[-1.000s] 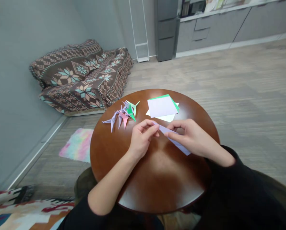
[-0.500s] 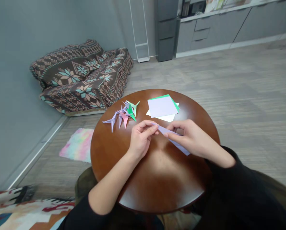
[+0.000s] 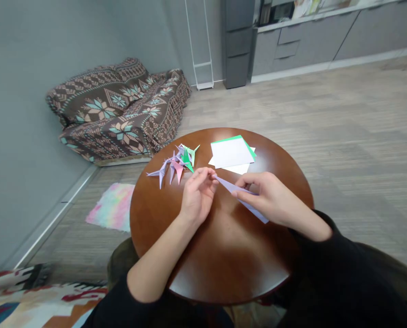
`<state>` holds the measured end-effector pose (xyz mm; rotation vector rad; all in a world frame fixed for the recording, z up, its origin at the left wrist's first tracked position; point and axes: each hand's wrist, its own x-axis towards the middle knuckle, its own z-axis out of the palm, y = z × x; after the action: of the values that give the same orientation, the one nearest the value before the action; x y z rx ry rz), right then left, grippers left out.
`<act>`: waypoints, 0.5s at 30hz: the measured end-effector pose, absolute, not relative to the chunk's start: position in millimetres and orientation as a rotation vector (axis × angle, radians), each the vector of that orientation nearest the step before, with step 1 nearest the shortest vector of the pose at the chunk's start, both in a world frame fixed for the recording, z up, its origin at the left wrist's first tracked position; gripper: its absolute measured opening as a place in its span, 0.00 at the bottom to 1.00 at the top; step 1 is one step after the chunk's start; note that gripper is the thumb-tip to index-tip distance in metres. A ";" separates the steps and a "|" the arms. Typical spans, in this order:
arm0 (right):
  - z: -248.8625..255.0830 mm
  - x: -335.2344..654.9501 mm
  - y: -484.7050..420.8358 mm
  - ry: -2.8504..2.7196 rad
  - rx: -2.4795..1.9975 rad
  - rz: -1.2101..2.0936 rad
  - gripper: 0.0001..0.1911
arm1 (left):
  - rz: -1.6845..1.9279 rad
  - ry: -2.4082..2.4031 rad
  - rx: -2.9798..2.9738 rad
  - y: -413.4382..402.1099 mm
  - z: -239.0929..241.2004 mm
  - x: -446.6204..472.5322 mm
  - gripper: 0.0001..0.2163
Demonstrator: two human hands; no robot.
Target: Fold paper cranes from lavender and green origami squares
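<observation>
Head view: both hands on a part-folded lavender sheet

Person's left hand (image 3: 196,196) pinches the far tip of the lavender paper (image 3: 226,183) between thumb and fingertips, just above the round wooden table (image 3: 224,264). Their right hand (image 3: 275,198) grips the middle of the same piece, fingers curled around it. The near end pokes out toward the dark sleeve. The paper is folded into a long, narrow, pointed shape and is raised off the table, not lying flat.

Folded paper figures (image 3: 176,164) in purple, pink and green lie clustered left of the hands, apart from them. A stack of flat sheets (image 3: 231,152) sits beyond the hands, untouched.

Judgement: several figures are done. This one looks early to midway, with no wings or neck showing. Flat sheets remain unfolded.
</observation>
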<state>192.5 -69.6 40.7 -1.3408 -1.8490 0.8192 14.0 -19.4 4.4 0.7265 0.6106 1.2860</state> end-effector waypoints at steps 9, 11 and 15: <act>43.0 197.4 -70.0 -1.697 -1.389 0.989 0.11 | 1.180 0.755 1.283 -23.5 -8.0 14.0 0.11; 42.6 199.9 -69.2 -1.674 -1.382 1.010 0.11 | 1.256 0.775 1.249 -21.8 -7.7 13.3 0.11; 42.7 203.0 -68.6 -1.664 -1.381 0.969 0.10 | 1.185 0.760 1.214 -21.7 -7.1 14.4 0.12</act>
<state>203.0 -68.6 42.7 -1.3808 -1.6643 0.9686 14.4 -21.7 -7.1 1.2144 0.7596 1.1853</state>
